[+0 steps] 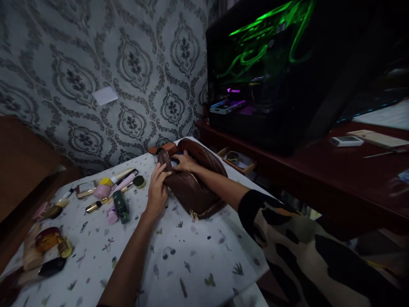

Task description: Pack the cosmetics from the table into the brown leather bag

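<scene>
A brown leather pouch point(194, 187) with a gold zip lies on a table covered in a white patterned cloth point(191, 260). My left hand point(157, 187) grips the pouch's near left edge, fingers curled over it. My right hand point(184, 162) reaches into the pouch's open top, fingers bent against the rim; what they touch inside is hidden. Left of the pouch lie several cosmetics: a dark green bottle point(120, 206), a pink tube point(123, 183), a gold lipstick point(94, 207) and a small green-lidded jar point(139, 181).
More bottles and compacts point(51, 245) sit at the cloth's left edge. A dark wooden desk point(335, 179) to the right carries a glowing computer case point(271, 72) and a white remote point(347, 141). Patterned wallpaper point(96, 55) stands behind.
</scene>
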{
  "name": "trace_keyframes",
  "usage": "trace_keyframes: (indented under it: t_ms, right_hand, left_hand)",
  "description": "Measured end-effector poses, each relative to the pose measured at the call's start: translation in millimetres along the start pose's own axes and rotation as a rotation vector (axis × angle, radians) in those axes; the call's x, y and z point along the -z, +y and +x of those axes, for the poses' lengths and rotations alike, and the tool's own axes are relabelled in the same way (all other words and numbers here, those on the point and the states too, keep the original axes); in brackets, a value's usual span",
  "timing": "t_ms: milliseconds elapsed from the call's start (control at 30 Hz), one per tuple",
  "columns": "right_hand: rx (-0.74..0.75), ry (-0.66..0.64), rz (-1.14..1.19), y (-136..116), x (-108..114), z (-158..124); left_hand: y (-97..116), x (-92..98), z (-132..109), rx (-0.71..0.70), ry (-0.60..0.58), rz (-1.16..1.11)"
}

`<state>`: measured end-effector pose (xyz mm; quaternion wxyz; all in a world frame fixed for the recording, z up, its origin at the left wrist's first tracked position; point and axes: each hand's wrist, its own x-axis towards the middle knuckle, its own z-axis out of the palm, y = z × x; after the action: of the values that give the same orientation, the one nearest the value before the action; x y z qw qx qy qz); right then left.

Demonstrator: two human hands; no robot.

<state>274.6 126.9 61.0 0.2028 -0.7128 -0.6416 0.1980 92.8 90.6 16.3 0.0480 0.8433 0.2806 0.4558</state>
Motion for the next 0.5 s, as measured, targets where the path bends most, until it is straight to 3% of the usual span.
trace_keyframes:
  t_ms: [267, 500]
  right_hand:
    - [-0.084, -0.015, -0.02, -9.9, 0.2, 9.5]
    - [-0.071, 0.041, 0.072, -2.7, -5.4, 3.0]
  left_hand:
    - [4.0, -0.7, -1.4, 0.026, -0.006, -0.015]
    - [2.0, -0.5, -1.4, 0.001, -0.011, 0.005]
